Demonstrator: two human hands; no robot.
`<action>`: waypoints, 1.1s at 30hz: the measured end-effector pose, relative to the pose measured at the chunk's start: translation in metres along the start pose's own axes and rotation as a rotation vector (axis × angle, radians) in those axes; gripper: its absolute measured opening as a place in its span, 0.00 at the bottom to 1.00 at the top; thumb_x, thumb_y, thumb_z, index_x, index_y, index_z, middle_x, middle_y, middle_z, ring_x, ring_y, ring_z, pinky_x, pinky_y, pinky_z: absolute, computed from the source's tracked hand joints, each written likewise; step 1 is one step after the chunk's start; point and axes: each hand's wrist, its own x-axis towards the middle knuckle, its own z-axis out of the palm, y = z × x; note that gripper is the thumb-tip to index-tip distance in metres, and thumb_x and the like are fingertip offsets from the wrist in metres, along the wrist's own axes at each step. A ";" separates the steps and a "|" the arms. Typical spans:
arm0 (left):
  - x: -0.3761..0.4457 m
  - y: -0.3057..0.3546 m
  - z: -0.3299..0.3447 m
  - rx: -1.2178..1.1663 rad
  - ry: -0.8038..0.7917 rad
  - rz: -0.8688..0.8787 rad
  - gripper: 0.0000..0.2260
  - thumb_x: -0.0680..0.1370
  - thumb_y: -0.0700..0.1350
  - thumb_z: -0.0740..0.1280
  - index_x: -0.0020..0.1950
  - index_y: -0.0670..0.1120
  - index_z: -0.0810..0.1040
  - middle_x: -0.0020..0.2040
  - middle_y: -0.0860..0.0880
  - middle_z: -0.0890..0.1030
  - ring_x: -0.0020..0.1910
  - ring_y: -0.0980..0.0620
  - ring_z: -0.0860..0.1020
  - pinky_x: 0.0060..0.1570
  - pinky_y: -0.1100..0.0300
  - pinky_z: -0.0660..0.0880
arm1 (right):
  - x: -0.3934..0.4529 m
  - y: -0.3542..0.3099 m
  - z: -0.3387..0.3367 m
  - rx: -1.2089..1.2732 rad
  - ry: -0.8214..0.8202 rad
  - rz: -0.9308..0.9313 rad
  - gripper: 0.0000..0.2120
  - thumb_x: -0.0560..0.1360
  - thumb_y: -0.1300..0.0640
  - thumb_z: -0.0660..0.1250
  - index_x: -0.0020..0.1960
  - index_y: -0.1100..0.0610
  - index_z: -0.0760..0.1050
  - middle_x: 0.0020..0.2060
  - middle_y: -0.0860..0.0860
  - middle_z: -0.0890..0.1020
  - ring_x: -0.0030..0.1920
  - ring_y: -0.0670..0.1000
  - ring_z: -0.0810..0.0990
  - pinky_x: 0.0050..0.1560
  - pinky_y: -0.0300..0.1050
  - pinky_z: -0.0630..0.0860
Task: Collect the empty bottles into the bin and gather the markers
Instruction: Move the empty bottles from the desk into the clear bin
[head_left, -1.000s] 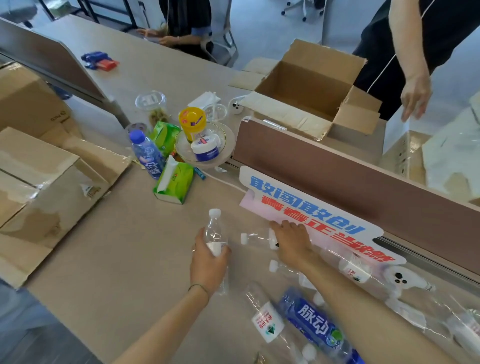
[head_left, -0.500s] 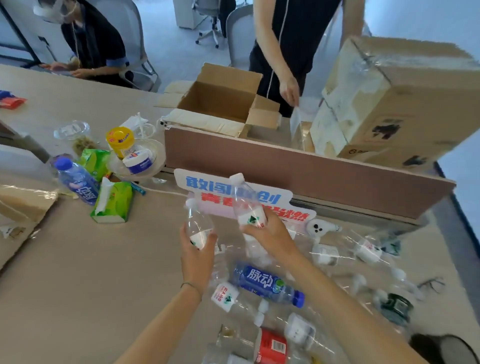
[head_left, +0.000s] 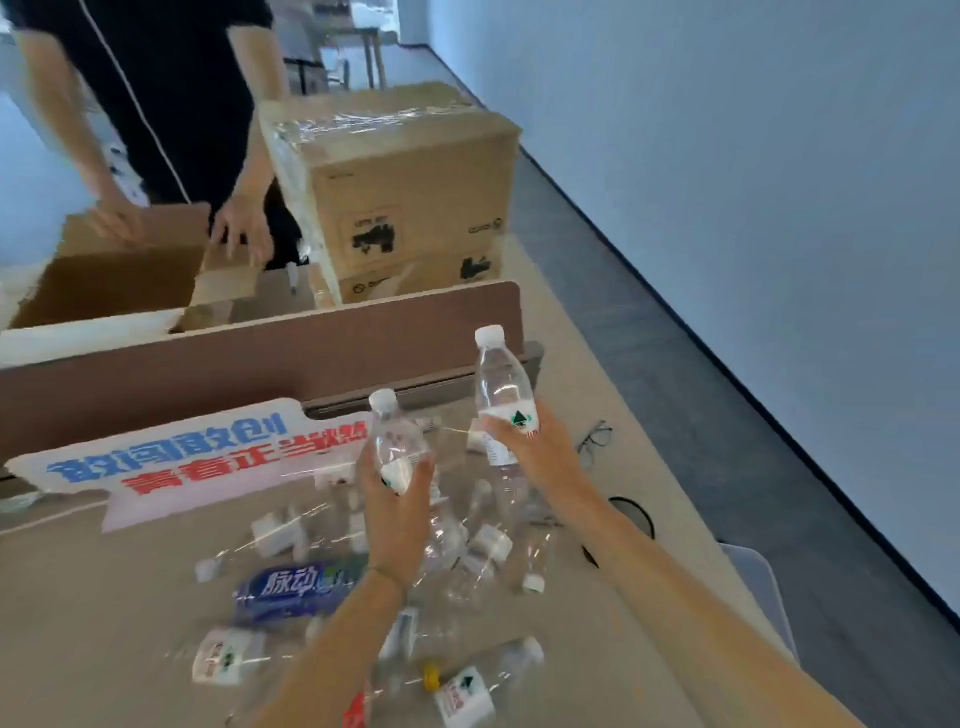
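My left hand grips a small clear bottle with a white cap, held upright above the table. My right hand grips a taller clear bottle with a white label, also upright, a little further right and higher. Below both hands several empty bottles lie scattered on the tan table; among them are a blue-labelled bottle and two white-labelled ones. No bin and no markers can be made out.
A brown divider crosses the table, with a blue and red lettered sign lying against it. Behind it a person in black handles an open carton beside stacked sealed cartons. Glasses lie near the right edge, beyond which is grey floor.
The view has swung right. Both hands have lifted their bottles higher and carried them rightward; the right hand's bottle now stands above the left one.
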 end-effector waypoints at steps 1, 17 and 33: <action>-0.008 0.003 0.023 0.025 -0.036 0.012 0.36 0.80 0.53 0.70 0.82 0.54 0.54 0.80 0.54 0.60 0.77 0.53 0.60 0.72 0.55 0.60 | -0.002 0.006 -0.025 0.013 0.032 0.005 0.09 0.75 0.47 0.74 0.49 0.46 0.74 0.42 0.47 0.83 0.45 0.50 0.83 0.50 0.52 0.82; -0.137 -0.053 0.328 0.331 -0.564 -0.093 0.28 0.80 0.48 0.70 0.77 0.47 0.65 0.65 0.46 0.76 0.62 0.48 0.76 0.48 0.72 0.72 | -0.061 0.219 -0.362 0.293 0.451 0.468 0.22 0.75 0.42 0.73 0.61 0.56 0.78 0.50 0.55 0.85 0.51 0.57 0.85 0.52 0.53 0.83; -0.156 -0.115 0.426 0.495 -0.717 -0.252 0.22 0.81 0.47 0.68 0.71 0.56 0.63 0.61 0.44 0.77 0.54 0.45 0.81 0.49 0.50 0.82 | -0.093 0.340 -0.464 0.192 0.802 0.616 0.24 0.79 0.54 0.67 0.74 0.52 0.68 0.67 0.53 0.74 0.58 0.52 0.74 0.56 0.49 0.71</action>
